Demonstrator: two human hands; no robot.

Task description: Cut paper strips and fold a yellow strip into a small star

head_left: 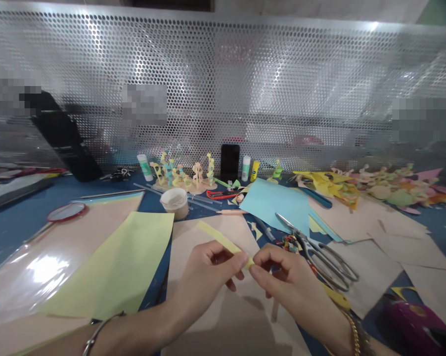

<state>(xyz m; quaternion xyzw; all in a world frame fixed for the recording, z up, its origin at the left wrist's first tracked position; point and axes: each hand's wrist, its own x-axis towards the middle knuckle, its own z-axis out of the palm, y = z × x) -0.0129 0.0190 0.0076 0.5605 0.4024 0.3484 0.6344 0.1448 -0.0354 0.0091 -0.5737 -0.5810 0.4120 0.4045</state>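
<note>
A narrow yellow paper strip [216, 235] slants down to the right between my two hands. My left hand [217, 264] pinches it near its lower part, thumb on top, with the strip's long free end pointing up and left. At the lower right end of the strip, my right hand [278, 272] has thumb and forefinger closed on its tip. Both hands are held over a large pale pink sheet [211, 321]. Left of them lies a yellow sheet [115, 267], and a blue sheet [278, 202] is beyond my right hand.
Scissors [325, 259] lie right of my right hand. Farther back are a tape roll [174, 202], a red cutter [223, 194], glue sticks [246, 168], an upright phone [230, 162] and small curled paper figures [197, 174]. A purple object [418, 321] sits at the lower right.
</note>
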